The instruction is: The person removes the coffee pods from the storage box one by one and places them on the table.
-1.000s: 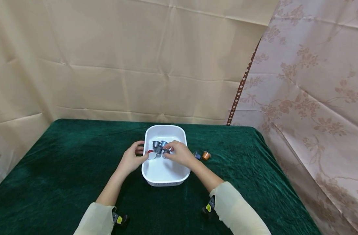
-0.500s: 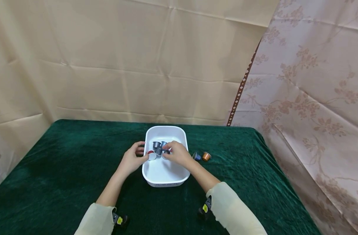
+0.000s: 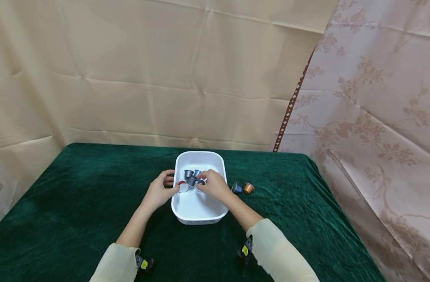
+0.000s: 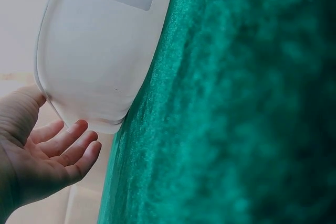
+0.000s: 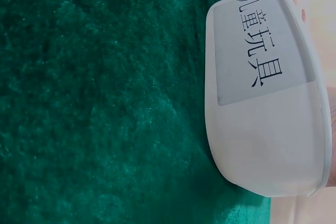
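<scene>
A white plastic bin stands on the green cloth, with several coffee capsules inside. My left hand grips its left rim, thumb over the edge and fingers along the outside; the left wrist view shows these fingers against the wall. Close to that thumb lies a red capsule, pale lid up; contact is unclear. Reaching over the right rim, my right hand pinches a dark coffee capsule low in the bin. Grey capsules and a blue one lie between the hands.
Right of the bin, a dark blue capsule and an orange capsule lie on the green cloth. A printed label is on the bin's front wall. Beige curtains hang behind the table.
The right forearm has shifted slightly left, and the blue capsule outside the bin shows more. Both hands otherwise stay at the bin, nearly still.
</scene>
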Tool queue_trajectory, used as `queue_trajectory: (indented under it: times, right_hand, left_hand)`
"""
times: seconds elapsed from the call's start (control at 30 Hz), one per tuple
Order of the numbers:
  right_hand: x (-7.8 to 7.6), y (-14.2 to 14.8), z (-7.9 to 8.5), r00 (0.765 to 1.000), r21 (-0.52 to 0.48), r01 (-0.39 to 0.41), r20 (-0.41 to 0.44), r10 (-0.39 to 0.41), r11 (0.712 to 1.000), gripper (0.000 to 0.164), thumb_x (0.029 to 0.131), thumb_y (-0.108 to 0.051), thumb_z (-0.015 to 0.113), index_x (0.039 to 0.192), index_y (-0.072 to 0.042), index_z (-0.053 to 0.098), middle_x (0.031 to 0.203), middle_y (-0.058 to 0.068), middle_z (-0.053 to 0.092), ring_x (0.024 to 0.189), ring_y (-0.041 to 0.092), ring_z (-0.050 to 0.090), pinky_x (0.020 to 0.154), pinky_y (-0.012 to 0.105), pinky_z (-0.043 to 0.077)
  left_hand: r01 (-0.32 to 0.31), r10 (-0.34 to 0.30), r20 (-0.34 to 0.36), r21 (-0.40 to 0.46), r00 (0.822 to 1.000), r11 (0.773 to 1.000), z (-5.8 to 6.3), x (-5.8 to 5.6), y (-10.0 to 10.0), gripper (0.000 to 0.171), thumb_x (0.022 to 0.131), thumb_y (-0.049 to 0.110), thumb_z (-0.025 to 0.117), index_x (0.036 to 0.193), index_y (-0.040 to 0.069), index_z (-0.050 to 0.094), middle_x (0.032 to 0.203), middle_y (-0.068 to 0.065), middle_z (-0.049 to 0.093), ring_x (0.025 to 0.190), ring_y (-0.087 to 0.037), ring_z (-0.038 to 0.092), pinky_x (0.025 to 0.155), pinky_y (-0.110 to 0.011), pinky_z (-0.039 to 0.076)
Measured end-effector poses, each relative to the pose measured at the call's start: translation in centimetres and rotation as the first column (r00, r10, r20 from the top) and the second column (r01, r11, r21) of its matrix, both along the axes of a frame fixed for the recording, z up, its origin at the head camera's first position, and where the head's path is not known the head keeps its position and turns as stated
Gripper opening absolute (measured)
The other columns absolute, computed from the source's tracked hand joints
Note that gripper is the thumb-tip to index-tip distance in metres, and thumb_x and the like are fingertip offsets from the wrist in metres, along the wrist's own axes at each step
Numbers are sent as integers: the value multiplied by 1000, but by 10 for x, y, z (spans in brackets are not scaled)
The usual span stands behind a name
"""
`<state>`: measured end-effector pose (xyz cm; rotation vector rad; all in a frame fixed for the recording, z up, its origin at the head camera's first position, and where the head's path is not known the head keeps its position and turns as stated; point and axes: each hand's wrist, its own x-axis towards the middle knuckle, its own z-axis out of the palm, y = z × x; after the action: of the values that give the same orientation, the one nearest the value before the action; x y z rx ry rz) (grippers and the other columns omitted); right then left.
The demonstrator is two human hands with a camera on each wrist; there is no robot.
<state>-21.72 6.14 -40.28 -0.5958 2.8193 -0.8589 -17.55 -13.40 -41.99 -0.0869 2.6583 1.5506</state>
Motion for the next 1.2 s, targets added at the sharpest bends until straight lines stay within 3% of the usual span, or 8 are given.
queue_trajectory:
  times: [0.4, 0.7, 1.2]
  right_hand:
    - [-2, -2, -3, 1000, 33, 5, 4, -6, 999, 31, 81, -19, 69, 109, -5, 67, 98, 10, 64, 86, 18, 57, 74, 30, 50]
    - [-2, -5, -9, 999, 78, 31, 33, -34, 996, 35, 81, -19, 70, 113, -7, 65, 92, 6, 61, 75, 13, 53, 63, 23, 45]
    - [-2, -8, -12, 998, 95, 35, 54, -40, 995, 34, 81, -16, 70, 114, -7, 65, 100, 8, 63, 84, 16, 56, 75, 30, 50]
  left_hand:
    - [2, -2, -1, -4, 1000, 1000, 1, 1, 0, 59, 84, 17, 63, 138, 11, 39, 128, -18, 55, 115, -32, 55, 93, -46, 50]
    - [-1, 1, 7, 2, 1000, 1000, 0, 0, -1, 60, 84, 17, 63, 138, 12, 38, 128, -17, 55, 116, -31, 54, 93, -47, 49]
    - [-3, 4, -3, 8, 1000, 1000, 0, 1, 0, 58, 85, 16, 63, 137, 12, 39, 127, -17, 57, 114, -31, 55, 92, -46, 50]
